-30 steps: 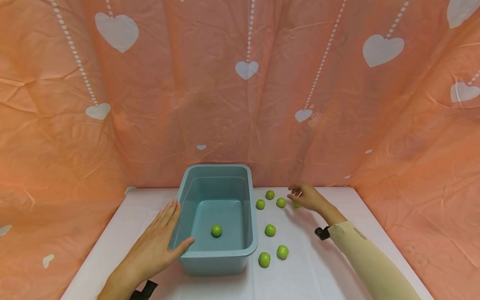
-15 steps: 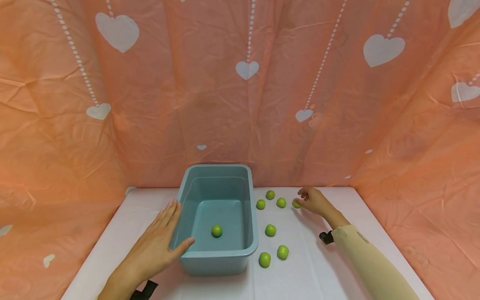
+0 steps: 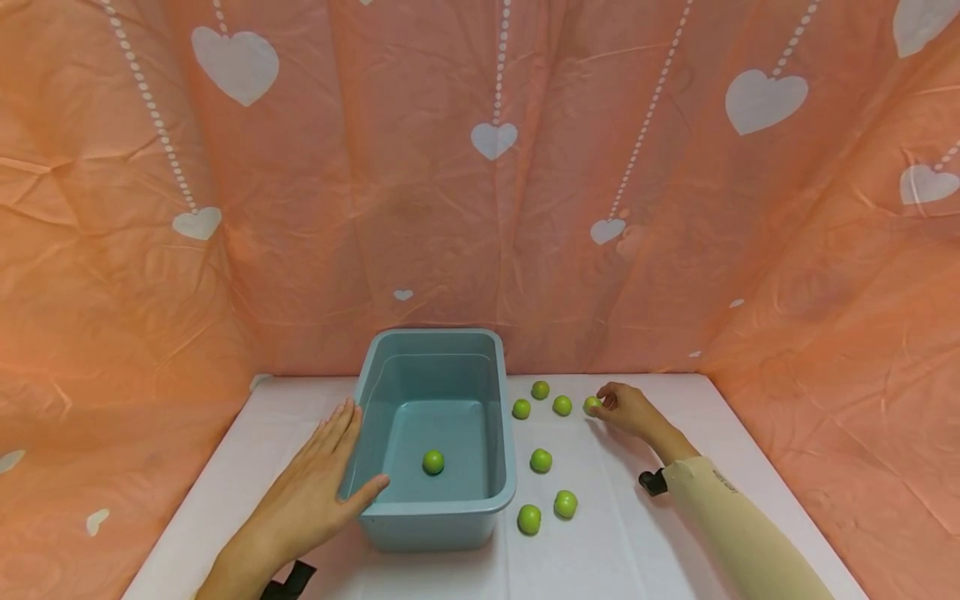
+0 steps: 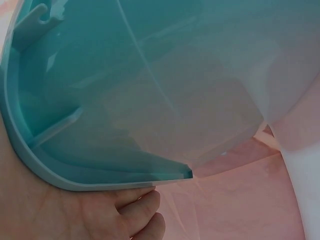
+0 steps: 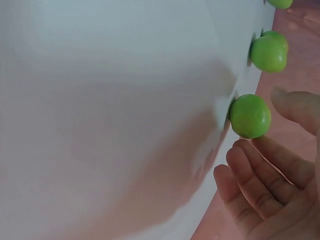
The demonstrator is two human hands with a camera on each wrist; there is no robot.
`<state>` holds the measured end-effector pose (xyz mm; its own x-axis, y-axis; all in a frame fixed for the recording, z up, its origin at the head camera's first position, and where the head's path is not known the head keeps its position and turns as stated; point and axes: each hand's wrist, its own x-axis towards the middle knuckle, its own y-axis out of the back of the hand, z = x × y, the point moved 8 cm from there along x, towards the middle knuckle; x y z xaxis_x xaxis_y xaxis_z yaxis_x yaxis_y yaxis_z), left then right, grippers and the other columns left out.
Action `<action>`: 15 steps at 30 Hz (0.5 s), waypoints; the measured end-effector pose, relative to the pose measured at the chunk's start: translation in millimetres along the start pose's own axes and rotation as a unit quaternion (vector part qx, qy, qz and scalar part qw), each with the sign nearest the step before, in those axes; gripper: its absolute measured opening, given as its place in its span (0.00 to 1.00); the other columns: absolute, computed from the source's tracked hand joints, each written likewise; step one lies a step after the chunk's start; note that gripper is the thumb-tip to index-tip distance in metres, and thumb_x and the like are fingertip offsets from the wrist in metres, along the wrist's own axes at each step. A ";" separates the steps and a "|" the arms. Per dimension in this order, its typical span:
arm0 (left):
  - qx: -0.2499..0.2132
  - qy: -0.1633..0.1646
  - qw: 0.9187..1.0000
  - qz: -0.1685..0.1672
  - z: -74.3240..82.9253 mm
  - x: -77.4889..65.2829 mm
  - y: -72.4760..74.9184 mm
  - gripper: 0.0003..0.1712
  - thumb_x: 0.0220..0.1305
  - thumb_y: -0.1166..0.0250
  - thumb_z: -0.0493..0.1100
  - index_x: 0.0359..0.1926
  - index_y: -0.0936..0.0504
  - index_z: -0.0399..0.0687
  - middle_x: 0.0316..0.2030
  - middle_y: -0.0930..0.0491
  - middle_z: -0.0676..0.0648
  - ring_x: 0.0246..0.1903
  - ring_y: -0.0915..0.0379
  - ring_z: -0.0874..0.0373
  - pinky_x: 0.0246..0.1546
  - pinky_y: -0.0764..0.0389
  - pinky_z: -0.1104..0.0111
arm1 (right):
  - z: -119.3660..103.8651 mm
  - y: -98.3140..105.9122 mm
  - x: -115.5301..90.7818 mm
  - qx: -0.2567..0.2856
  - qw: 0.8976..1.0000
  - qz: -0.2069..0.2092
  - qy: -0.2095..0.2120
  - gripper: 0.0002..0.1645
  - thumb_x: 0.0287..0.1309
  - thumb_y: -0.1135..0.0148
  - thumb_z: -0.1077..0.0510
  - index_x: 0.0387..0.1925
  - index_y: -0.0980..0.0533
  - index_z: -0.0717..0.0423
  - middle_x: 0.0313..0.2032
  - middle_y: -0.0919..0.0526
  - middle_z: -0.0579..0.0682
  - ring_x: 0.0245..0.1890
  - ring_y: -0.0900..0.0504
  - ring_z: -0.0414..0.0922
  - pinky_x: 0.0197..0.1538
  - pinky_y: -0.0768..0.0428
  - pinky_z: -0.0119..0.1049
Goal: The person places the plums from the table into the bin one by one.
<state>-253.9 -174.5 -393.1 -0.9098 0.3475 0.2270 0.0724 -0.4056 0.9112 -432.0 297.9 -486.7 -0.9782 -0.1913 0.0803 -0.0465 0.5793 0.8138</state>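
Note:
My left hand [image 3: 315,483] lies along the left rim of a blue-grey plastic bin [image 3: 435,507], fingers straight and thumb spread over the near corner. In the left wrist view the palm [image 4: 75,215] touches the underside of the bin's rim [image 4: 65,184]. One small round green fruit [image 3: 432,462] sits on the bin floor. At the back right, my right hand [image 3: 633,412] reaches around another green fruit [image 3: 592,405] on the table. The right wrist view has this fruit [image 5: 250,116] between the thumb and fingers, with a gap at the thumb; fingertip contact is unclear.
Several more green fruits lie right of the bin, such as a back one [image 3: 540,389], a middle one [image 3: 541,460] and a front one [image 3: 528,519]. White cloth [image 3: 622,533] covers the table. An orange curtain [image 3: 435,208] with hearts encloses the back and sides.
My right hand has shifted slightly right and lowered toward the rightmost fruit, its thumb and fingers coming around it. The left hand and the bin have stayed in place.

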 end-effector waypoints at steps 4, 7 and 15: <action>0.000 0.000 1.000 0.000 0.6 0.3 0.4 0.60 0.74 0.40 0.73 0.85 0.49 0.34 0.85 0.52 0.35 0.83 0.55 0.36 0.78 0.43 0.36 | 1.8 -1.1 0.4 -0.006 1.000 0.003 0.007 0.20 0.65 0.25 0.56 0.46 0.18 0.70 0.34 0.16 0.54 0.36 0.19 0.48 0.42 0.19 0.42; 0.000 0.002 1.000 0.000 0.8 0.2 0.6 0.60 0.74 0.40 0.73 0.85 0.49 0.35 0.85 0.52 0.35 0.83 0.56 0.35 0.78 0.43 0.37 | 0.8 -0.7 0.3 -0.006 1.000 0.007 0.019 0.19 0.64 0.25 0.57 0.45 0.18 0.71 0.33 0.17 0.54 0.35 0.19 0.48 0.41 0.19 0.42; -0.003 0.006 1.000 -0.004 0.4 0.1 -0.2 0.61 0.74 0.40 0.74 0.85 0.49 0.35 0.85 0.53 0.35 0.84 0.56 0.36 0.78 0.43 0.36 | 2.0 -2.1 1.6 -0.008 1.000 0.008 0.015 0.17 0.65 0.27 0.59 0.46 0.18 0.71 0.34 0.16 0.55 0.36 0.18 0.49 0.43 0.18 0.45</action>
<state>-253.8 -174.1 -393.2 -0.9153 0.3399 0.2160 0.0631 -0.4087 0.9105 -433.8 298.0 -489.5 -0.9724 -0.2061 0.1097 -0.0279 0.5691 0.8218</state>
